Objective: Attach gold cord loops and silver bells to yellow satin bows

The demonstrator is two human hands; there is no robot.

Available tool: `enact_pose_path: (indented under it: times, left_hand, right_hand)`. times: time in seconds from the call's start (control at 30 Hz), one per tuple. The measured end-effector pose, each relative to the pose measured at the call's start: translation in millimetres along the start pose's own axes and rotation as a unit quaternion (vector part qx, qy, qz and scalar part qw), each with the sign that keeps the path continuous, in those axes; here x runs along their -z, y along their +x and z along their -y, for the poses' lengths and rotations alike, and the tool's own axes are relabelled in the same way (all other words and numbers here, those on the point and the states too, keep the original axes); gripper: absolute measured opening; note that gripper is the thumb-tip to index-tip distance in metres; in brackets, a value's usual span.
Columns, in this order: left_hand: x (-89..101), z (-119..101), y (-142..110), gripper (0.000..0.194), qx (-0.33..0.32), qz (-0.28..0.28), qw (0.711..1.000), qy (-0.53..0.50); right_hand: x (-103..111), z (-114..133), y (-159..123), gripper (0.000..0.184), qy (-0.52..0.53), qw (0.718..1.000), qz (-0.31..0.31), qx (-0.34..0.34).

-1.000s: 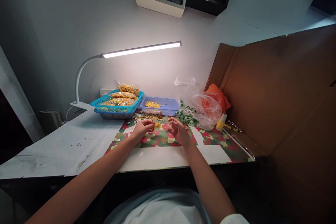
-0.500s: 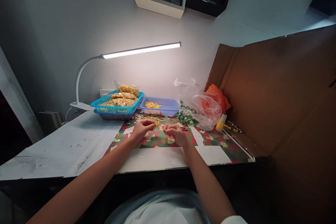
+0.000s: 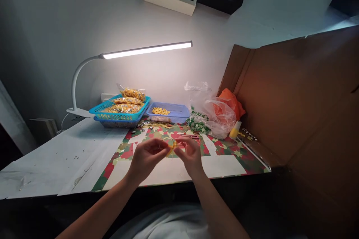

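My left hand (image 3: pixel 147 154) and my right hand (image 3: pixel 190 153) meet above the front of the table. Pinched between both sets of fingertips is a small yellow bow-like piece (image 3: pixel 170 151). A thin cord loop arches up from it; the fingers partly hide how the two join. Just beyond the hands lie a pinkish-red slim tool (image 3: pixel 193 136) and a bundle of golden cords (image 3: pixel 159 124). Small shiny silver balls (image 3: pixel 143 130) are scattered left of the cords.
A teal basket (image 3: pixel 97 112) with bagged yellow items sits at the back left, beside a lit lamp (image 3: pixel 74 89). A purple basket (image 3: pixel 182 111) holds small yellow pieces. Plastic bags (image 3: pixel 221 119), a yellow bottle (image 3: pixel 235 130) and a cardboard wall (image 3: pixel 303 93) stand on the right.
Both hands have come nearer to me and closer together, with the yellow piece between them. The view has shifted slightly, and the cord loop shows more plainly.
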State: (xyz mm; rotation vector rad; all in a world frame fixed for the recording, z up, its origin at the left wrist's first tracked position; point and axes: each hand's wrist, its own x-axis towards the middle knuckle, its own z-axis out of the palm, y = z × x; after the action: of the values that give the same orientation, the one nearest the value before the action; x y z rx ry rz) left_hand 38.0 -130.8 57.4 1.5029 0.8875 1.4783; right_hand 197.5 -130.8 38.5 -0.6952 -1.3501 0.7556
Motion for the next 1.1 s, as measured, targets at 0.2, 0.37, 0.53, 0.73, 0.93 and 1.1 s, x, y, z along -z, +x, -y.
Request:
enact_pose_path:
  times: [0.2,0.37,0.53,0.73,0.93,1.1]
  left_hand:
    - [-3.6,-31,-38,0.014,-0.001,-0.016,1.000,0.009]
    - [-0.9,-35,-49,0.012,0.001,0.000,1.000,-0.022]
    - [2.3,-45,-62,0.010,0.013,0.039,0.999,-0.023]
    - [2.4,-49,-64,0.008,0.007,0.060,0.997,-0.040]
    - [1.6,-49,-65,0.007,0.002,0.068,0.997,-0.047]
    - [2.1,-48,-68,0.009,-0.026,0.064,0.997,-0.037]
  right_hand:
    - [-8,34,-32,0.008,0.055,0.998,-0.028,0.013]
    - [-11,45,-38,0.010,0.128,0.991,0.001,-0.031]
    - [-14,57,-42,0.017,0.196,0.973,0.015,-0.123]
    - [-17,67,-42,0.021,0.250,0.950,0.018,-0.186]
    - [-20,72,-43,0.025,0.289,0.928,0.008,-0.236]
    - [-21,75,-48,0.020,0.252,0.951,-0.007,-0.178]
